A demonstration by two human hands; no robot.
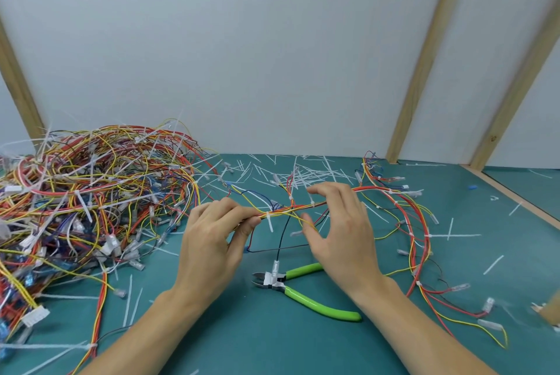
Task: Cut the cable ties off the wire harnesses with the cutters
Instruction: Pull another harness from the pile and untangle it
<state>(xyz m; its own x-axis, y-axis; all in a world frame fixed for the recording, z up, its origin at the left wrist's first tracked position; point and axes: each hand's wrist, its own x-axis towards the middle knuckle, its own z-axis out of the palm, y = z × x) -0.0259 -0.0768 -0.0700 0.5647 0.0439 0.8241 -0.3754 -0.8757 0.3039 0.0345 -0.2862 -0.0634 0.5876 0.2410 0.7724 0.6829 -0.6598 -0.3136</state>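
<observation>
On teal mat (pixel 272 344), scattered tie offcuts (pixel 303 171)

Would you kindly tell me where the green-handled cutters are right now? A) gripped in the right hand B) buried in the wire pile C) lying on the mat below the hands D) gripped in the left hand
C: the cutters lie on the mat, untouched by either hand.

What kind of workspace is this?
Likely a wire-harness rework bench: a big pile of tied harnesses on a green mat, green-handled cutters lying by the hands, and snipped white tie offcuts scattered at the back.
</observation>
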